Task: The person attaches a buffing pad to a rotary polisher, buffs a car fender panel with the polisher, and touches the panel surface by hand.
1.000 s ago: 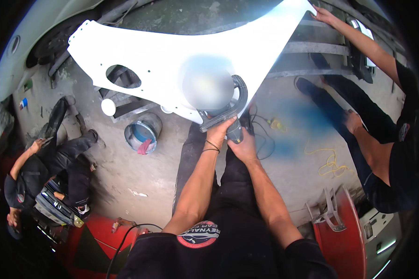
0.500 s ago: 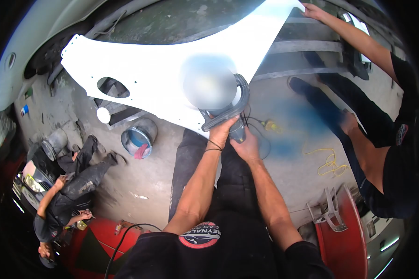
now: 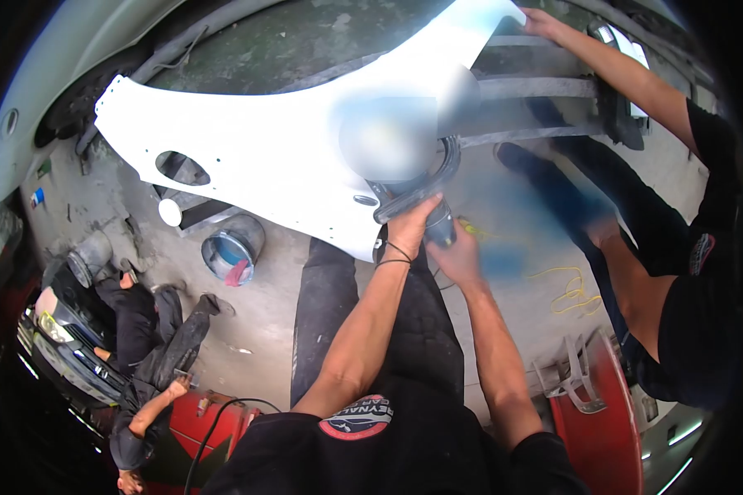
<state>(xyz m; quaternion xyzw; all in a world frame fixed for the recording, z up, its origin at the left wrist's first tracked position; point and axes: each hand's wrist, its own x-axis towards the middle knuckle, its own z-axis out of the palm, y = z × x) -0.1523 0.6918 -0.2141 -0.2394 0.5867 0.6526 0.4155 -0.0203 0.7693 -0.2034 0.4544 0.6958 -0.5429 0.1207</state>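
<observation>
A power tool [image 3: 439, 221] with a looped black handle is at the lower right edge of a white car body panel [image 3: 256, 132]. My left hand [image 3: 411, 227] is wrapped round the black handle [image 3: 413, 198]. Around the rear end of the tool's body, my right hand [image 3: 458, 252] is closed, slightly smeared by motion. The tool's head, over the panel, is hidden by a blurred patch. Another person's hand [image 3: 541, 23] holds the panel's top right corner.
A bucket [image 3: 233, 247] with a pink cloth stands on the floor at the left. Metal bars [image 3: 537, 87] lie behind the panel. A yellow cord [image 3: 574, 293] is on the floor at the right. Other people are at the right and lower left, near red panels [image 3: 594, 421].
The tool and both my hands have moved right. In view, the white panel has shifted left and down. The person at the lower left has changed position.
</observation>
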